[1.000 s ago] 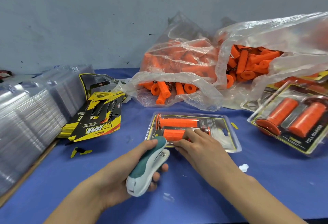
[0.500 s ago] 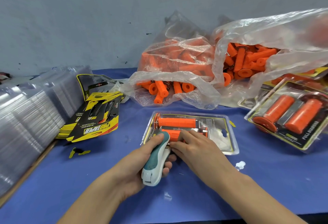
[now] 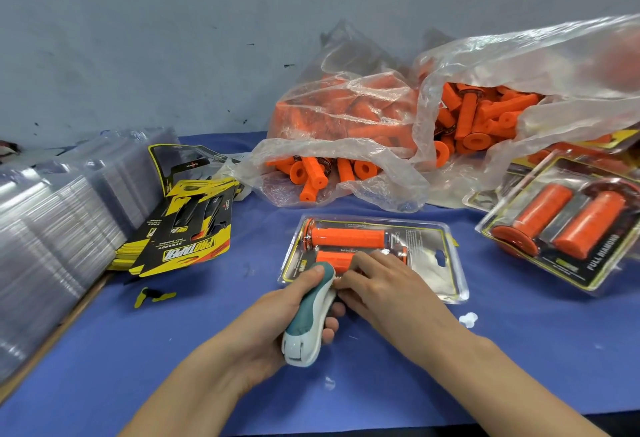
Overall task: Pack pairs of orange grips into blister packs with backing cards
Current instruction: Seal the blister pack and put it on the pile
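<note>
Left hand (image 3: pixel 273 329) gripped the stapler (image 3: pixel 306 318), now pushed from 6 o'clock up to the near edge of the blister pack (image 3: pixel 427 256) at centre. Right hand (image 3: pixel 384 289) pressed flat-fingered on it. Both grips (image 3: pixel 346 237) were inside, so stapling looked next.

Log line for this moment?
left hand grips stapler | stapler nose at blister pack near edge | right hand presses pack down

Your left hand (image 3: pixel 273 322) gripped a teal-and-white stapler (image 3: pixel 309 315), its nose at the near edge of the blister pack (image 3: pixel 437 273) holding two orange grips (image 3: pixel 346 237). Your right hand (image 3: pixel 381 292) pressed flat on that pack, on the blue bench (image 3: pixel 519 360).
</note>
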The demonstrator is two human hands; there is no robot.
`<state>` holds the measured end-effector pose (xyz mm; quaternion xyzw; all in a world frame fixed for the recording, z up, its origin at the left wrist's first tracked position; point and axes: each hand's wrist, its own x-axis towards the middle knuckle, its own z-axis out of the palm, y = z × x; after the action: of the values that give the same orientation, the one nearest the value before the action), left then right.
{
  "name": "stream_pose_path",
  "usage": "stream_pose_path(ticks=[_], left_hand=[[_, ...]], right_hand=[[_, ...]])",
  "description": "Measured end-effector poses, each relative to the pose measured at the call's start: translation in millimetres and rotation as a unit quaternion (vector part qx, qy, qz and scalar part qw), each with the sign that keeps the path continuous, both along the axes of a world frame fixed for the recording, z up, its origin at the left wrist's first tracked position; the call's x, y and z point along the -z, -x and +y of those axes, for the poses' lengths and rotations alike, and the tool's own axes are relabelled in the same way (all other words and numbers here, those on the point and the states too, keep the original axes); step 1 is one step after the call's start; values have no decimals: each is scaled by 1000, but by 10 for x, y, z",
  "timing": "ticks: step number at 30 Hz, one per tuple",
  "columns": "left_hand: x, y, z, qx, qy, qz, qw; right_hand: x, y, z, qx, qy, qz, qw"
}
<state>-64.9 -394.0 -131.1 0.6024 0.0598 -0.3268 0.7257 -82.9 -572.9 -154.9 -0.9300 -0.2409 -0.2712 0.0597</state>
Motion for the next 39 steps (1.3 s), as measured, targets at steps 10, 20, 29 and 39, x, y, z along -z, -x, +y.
stream_pose_path(ticks=[10,20,29,39], left_hand=[[8,-2,-2,22,75,22,997],[69,-11,-46,6,23,-14,1000],[89,-23,-72,28,3,-37,999],[48,-17,-73,15,6,-15,1000]], right_hand=[[-38,6,-52,73,30,-43,996],[36,-3,-60,60,36,-27,997],[108,-46,59,75,30,-53,995],[103,-44,72,-4,-9,17,1000]])
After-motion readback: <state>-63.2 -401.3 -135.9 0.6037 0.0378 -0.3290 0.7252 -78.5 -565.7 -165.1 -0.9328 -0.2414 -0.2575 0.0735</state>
